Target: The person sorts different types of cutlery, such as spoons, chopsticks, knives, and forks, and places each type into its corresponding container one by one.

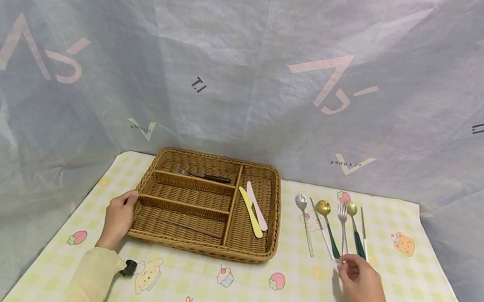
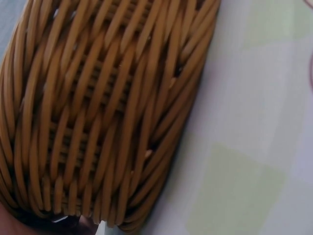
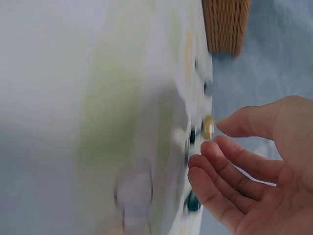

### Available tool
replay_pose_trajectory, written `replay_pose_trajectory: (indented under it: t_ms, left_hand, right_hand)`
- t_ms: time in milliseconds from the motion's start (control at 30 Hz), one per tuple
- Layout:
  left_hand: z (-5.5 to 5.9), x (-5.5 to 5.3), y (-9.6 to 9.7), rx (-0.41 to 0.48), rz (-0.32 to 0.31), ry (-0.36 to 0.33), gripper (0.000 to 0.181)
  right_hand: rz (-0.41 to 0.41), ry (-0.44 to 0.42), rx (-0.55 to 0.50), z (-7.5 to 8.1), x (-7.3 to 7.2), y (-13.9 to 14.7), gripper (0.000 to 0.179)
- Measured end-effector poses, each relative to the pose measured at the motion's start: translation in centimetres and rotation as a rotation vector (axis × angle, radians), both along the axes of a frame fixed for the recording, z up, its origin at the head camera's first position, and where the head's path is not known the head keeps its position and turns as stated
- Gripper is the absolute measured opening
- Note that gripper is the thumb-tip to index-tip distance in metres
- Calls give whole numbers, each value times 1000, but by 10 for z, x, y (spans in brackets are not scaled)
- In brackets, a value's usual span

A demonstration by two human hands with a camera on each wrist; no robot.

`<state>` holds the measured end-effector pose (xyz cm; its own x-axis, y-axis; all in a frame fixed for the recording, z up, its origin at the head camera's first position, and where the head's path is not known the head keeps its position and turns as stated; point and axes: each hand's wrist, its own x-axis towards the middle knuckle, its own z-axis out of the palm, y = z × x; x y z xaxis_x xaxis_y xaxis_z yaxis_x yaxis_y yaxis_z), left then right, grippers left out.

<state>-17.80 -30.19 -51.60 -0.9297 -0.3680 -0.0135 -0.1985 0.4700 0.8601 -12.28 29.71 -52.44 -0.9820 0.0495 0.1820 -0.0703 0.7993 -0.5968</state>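
Note:
My left hand [image 1: 119, 214] grips the left rim of a brown wicker cutlery basket [image 1: 200, 250], whose woven side [image 2: 107, 107] fills much of the left wrist view. At the right, my right hand [image 1: 359, 281] hovers by the lower end of a silver fork [image 1: 342, 214], fingers loosely bent. Its thumb and fingertips [image 3: 210, 149] stand apart with nothing between them in the right wrist view. Beside the fork lie two gold spoons [image 1: 323, 209] with dark green handles, a silver spoon [image 1: 301, 201] with a pale green handle, and two thin, slim-handled utensils [image 1: 364, 226].
A yellow knife [image 1: 252, 215] and a pink knife [image 1: 257, 208] lie in the basket's right compartment. A dark-handled fork [image 1: 202, 175] is in the back left one, a thin brown-handled utensil [image 1: 196, 228] in the front left. Grey cloth [image 1: 251, 71] hangs behind the table.

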Motion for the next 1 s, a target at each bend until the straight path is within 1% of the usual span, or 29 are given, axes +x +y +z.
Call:
replay_pose_trajectory:
  t_ms: [133,267,400,567,767,867,1000]
  left_hand:
    - [0,1,0,-4,-5,-9,59]
    - [-1,0,0,-18,8,14,57]
    - [-1,-2,0,-29,8,35,54]
    - [-1,-3,-2,-27,2,27,52]
    - [0,-1,-2,-26,3,22,56]
    - [0,0,-2,-19,-3,9,57]
    - [1,-2,-2,-19,-12,5,55]
  right_hand:
    - [-73,1,34,-1,-2,23,19]
    - [-99,4,57,1,-9,43,21]
    - [-102,-14,73,5,-19,57,23]
    - [-104,-21,104,11,-34,68,26]
    - [-86,-26,137,16,-50,76,28]
    - [-80,-29,148,19,-56,77,30]
    - [-79,-51,162,21,-61,79,32]
